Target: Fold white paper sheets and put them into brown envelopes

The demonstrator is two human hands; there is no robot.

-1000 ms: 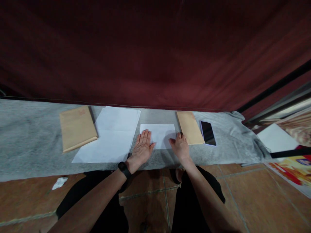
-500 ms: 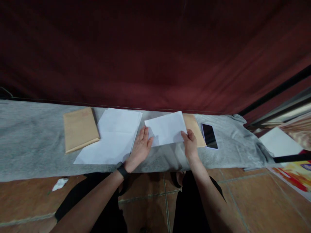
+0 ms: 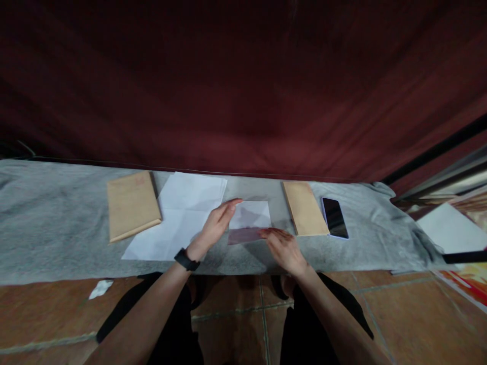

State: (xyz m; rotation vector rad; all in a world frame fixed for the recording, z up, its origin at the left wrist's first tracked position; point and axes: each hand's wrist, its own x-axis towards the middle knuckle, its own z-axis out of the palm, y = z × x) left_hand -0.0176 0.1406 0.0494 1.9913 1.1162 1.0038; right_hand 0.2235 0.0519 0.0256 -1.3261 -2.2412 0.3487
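Note:
A small white paper (image 3: 250, 214) lies on the grey cloth between my hands, its near edge blurred by motion. My left hand (image 3: 217, 225) is at the paper's left side, fingers stretched out and pointing right. At its lower right edge is my right hand (image 3: 282, 247), fingers extended and pointing left. Neither hand has anything in its grasp. Left of my left hand, larger white sheets (image 3: 180, 218) with a crease across them lie partly under a brown packet (image 3: 133, 205). A second brown packet (image 3: 305, 208) lies to the right of my right hand.
A dark-screened phone (image 3: 335, 218) lies right of the second packet on the grey cloth (image 3: 365, 228). A dark red curtain (image 3: 243, 101) hangs behind. On the tiled floor lies a white scrap (image 3: 101, 288). A white sheet (image 3: 452, 228) is at the far right.
The paper between my hands now looks smaller and lies lower, off the right packet. My right hand has moved left and let go of its corner. The view has shifted slightly.

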